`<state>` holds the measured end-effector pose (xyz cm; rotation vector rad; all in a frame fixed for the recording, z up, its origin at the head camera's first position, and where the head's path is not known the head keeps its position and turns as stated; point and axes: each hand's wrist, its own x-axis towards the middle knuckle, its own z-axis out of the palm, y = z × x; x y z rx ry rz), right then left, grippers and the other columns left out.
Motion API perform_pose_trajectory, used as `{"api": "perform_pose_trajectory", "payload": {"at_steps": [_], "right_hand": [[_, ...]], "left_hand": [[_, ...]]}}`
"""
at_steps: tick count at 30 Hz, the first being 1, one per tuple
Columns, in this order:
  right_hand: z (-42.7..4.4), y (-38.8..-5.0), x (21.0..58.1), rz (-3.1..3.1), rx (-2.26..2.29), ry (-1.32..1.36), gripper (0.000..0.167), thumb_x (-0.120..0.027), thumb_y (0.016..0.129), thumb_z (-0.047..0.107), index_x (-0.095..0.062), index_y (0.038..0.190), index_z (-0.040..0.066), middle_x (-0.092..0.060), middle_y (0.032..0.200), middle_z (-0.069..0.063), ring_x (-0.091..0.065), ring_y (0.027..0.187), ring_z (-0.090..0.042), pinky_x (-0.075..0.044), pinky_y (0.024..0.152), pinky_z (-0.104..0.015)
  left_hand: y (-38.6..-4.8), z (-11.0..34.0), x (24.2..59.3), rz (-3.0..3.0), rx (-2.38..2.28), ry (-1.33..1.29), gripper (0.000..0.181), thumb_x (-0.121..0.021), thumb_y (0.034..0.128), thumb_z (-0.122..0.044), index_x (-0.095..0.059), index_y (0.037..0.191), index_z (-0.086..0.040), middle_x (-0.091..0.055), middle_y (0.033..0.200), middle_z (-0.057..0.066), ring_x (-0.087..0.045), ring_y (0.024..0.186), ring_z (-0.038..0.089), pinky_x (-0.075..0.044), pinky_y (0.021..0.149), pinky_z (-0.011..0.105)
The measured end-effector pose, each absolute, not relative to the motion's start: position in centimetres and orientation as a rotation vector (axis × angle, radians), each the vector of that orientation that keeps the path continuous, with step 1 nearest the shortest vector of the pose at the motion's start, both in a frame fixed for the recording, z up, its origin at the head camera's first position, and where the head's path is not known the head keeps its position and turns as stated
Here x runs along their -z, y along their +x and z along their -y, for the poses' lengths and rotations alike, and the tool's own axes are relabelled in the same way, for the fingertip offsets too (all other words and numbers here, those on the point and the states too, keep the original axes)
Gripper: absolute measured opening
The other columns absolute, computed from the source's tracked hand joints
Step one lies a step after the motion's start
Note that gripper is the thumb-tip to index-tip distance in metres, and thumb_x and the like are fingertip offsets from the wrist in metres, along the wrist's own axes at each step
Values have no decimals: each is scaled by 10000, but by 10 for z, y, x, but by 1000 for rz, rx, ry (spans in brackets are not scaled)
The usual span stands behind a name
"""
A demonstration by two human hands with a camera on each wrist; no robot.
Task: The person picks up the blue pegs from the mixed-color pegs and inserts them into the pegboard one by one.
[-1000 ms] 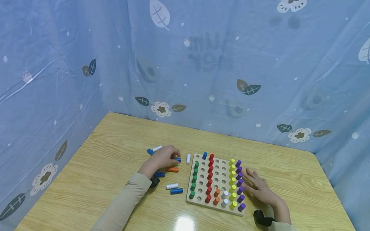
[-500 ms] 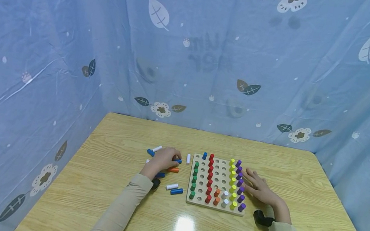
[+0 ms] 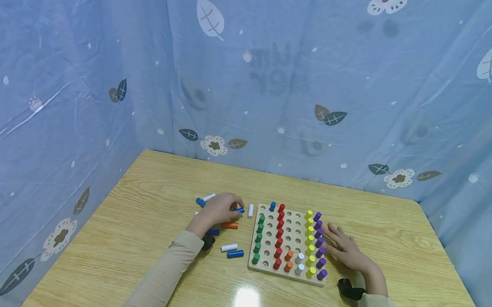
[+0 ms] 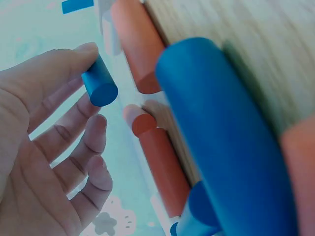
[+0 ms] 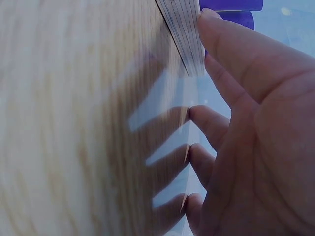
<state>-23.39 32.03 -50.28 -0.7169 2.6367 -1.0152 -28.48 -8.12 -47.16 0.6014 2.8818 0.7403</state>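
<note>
My left hand (image 3: 220, 209) pinches a blue peg (image 4: 100, 84) between thumb and forefinger, lifted off the table as the left wrist view shows. Its other fingers are loosely bent. Under and around it lie loose pegs, among them an orange peg (image 3: 231, 225) and a large-looking blue peg (image 4: 221, 132) close to the wrist camera. The wooden pegboard (image 3: 259, 266) stands to the right, with upright green, red, yellow and purple pegs, plus a few orange, white and blue ones. Against the board's right edge rests my right hand (image 3: 347, 251), fingers spread, fingertips on the table.
A white peg (image 3: 251, 210) lies between the left hand and the board. Nearer me are another white peg (image 3: 229, 247) and a blue peg (image 3: 235, 254). The wooden table (image 3: 190, 291) meets a blue patterned curtain (image 3: 281, 101) at the back and sides.
The left hand has risen slightly, and the blue peg in its fingertips has come up off the table, tilting a little. My right hand stays in place at the board.
</note>
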Motion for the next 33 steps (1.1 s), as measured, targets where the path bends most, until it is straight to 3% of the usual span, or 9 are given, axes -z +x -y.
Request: {"api": "perform_pose_trajectory", "payload": {"at_steps": [33], "right_hand": [[-321,-233,506,-2612,1049,-727,561,-473,973,215,-263,1436,-22,-70,1482,-327,65,1327,-551,112,974,-712]], "left_hand": [[-285,60,453,-2913,-988,656,190,-633,891,-255,-640,1075,-209,-622,922,-57,-572,834,100,-485,721,275]]}}
